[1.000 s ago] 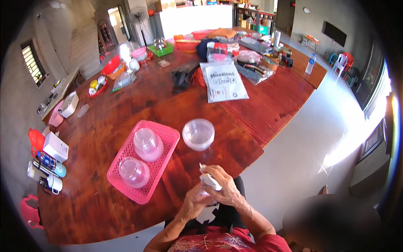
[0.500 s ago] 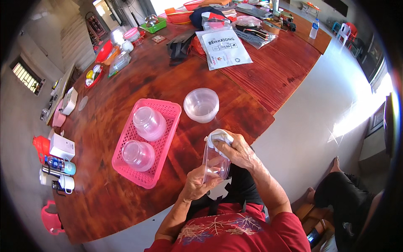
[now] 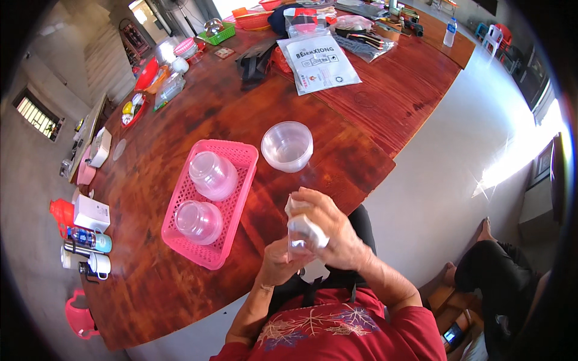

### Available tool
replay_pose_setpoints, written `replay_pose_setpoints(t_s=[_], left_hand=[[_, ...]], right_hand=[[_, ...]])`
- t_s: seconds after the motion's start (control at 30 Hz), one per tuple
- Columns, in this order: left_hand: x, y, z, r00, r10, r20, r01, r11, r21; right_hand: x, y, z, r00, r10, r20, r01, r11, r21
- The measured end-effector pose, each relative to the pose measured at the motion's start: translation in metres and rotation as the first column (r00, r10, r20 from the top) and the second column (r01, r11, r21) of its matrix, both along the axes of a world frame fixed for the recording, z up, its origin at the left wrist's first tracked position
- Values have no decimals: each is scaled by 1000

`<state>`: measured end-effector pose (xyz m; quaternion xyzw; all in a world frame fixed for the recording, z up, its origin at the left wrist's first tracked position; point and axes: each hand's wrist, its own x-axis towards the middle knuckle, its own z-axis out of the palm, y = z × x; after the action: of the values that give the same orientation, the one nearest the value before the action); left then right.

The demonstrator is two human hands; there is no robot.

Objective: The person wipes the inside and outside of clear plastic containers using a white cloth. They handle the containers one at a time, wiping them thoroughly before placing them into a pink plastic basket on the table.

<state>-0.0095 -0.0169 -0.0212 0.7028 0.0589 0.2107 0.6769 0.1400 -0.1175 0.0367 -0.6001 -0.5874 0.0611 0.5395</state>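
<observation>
My left hand grips a clear plastic bowl, tipped on its side in front of my body. My right hand is closed on a white cloth and presses it against the bowl, hiding much of it. Just beyond my hands another clear plastic bowl stands upright on the wooden table. To the left, a pink perforated basket holds two upside-down stacks of clear bowls, a far stack and a near stack.
The wooden table ends close to my body. A white printed bag and a green basket lie farther back. Bottles, a mug and a white box are at the left. A water bottle stands far right. Another person's leg shows at right.
My right hand has moved down over the bowl with the cloth and now covers more of it. My left hand keeps its hold. The basket and the standing bowl stay in place.
</observation>
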Motion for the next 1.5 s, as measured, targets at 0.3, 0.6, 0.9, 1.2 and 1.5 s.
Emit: replay_pose_setpoints(t_s=[0.3, 0.6, 0.9, 1.2, 1.5], left_hand=[[-2, -4, -4, 966, -247, -78, 235, 962, -137], [6, -5, 12, 987, 0, -158, -44, 961, -274], [2, -1, 5, 995, 88, 48, -83, 992, -92], [2, 0, 14, 945, -146, 291, 229, 933, -277], [6, 1, 2, 989, 145, 17, -123, 887, -444]], right_hand=[[53, 8, -38, 471, 491, -733, -557, 810, 184], [28, 17, -26, 934, 351, -64, -350, 936, 29], [-1, 1, 1, 951, 193, 240, -218, 973, 80], [31, 13, -17, 618, 75, -783, -269, 955, -121], [-30, 9, 2, 940, 26, 341, -63, 993, 98]])
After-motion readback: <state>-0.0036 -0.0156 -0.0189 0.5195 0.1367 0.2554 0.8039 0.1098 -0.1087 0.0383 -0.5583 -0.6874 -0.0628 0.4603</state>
